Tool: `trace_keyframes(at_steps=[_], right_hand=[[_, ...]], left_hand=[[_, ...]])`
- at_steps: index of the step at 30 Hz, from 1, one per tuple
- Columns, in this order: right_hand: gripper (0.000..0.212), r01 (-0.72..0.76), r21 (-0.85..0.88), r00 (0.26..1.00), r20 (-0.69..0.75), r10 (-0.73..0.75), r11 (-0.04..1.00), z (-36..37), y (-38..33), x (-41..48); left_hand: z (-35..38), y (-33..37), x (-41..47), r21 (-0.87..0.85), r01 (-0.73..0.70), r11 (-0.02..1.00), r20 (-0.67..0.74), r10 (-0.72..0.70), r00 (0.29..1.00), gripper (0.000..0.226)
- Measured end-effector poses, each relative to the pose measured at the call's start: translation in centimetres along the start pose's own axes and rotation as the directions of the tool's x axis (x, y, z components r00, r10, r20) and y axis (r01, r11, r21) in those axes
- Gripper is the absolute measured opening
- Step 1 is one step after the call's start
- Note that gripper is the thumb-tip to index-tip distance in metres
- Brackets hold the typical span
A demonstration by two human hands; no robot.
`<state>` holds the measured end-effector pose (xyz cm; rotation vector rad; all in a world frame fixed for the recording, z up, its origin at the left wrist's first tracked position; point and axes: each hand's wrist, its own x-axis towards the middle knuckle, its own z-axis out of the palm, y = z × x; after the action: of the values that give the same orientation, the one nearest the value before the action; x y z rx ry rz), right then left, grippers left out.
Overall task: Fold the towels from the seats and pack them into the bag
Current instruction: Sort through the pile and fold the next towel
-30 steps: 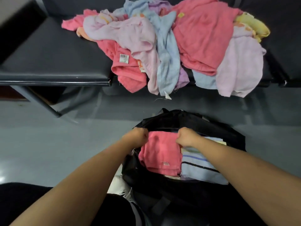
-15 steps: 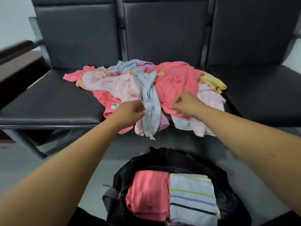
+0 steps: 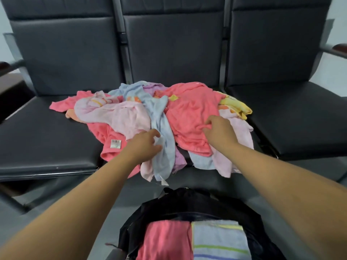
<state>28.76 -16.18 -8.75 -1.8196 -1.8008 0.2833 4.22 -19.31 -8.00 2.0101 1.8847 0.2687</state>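
A heap of crumpled towels lies on the middle seat [image 3: 174, 53] of a black bench. My left hand [image 3: 144, 145] pinches the long light blue towel [image 3: 163, 128] that hangs over the seat's front edge. My right hand [image 3: 219, 133] has its fingers curled into the big coral pink towel [image 3: 189, 113] and bunches it. On the floor below stands the open black bag [image 3: 187, 201]. It holds a folded pink towel [image 3: 167, 239] beside a folded striped blue towel [image 3: 219, 239].
Pale pink [image 3: 122, 117], purple [image 3: 178, 160] and yellow [image 3: 238, 107] towels lie in the same heap. The left seat [image 3: 43, 139] and right seat [image 3: 296, 117] flank it. Armrests stick out at both ends. Grey floor surrounds the bag.
Both hands left the folded pink towel in the bag and rose to the heap. The fists opened, then took hold of the light blue and the coral towel.
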Motion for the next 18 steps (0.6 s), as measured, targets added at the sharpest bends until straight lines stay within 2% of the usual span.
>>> trace_keyframes(at_steps=[4,7,9,11,13,15,18], right_hand=[[0.01,0.12,0.279,0.989,-0.117,-0.091,0.953,-3.9,-2.7,0.8],[0.005,0.185,0.492,0.977,-0.187,-0.105,0.851,-7.7,-4.9,0.5],[0.006,0.215,0.591,0.974,-0.192,-0.123,0.778,-10.1,-6.0,-0.6],[0.008,0.228,0.664,0.973,-0.176,-0.147,0.713,-12.2,-7.1,-2.0],[0.006,0.239,0.717,0.971,-0.173,-0.165,0.654,-14.1,-8.1,-3.4],[0.008,0.233,0.74,0.972,-0.157,-0.176,0.63,-15.7,-8.8,-4.7],[0.01,0.221,0.69,0.975,-0.141,-0.172,0.689,-18.0,-9.0,-6.2]], left_hand=[[-0.2,1.0,0.3,0.03,0.084,0.996,-0.083,-0.081,0.993,0.036],[-0.8,2.7,-0.1,0.045,0.097,0.994,-0.228,-0.084,0.97,0.048],[-1.5,3.7,-0.5,-0.173,-0.072,0.982,-0.238,0.029,0.971,0.068],[-2.2,4.8,-1.2,-0.501,-0.247,0.829,-0.177,0.181,0.967,0.091],[-2.5,6.2,-2.3,-0.633,-0.318,0.706,-0.134,0.305,0.943,0.1],[-2.7,8.0,-3.3,-0.648,-0.429,0.629,-0.189,0.414,0.891,0.084],[-4.2,10.7,-5.7,-0.722,-0.486,0.493,-0.302,0.408,0.862,0.049]])
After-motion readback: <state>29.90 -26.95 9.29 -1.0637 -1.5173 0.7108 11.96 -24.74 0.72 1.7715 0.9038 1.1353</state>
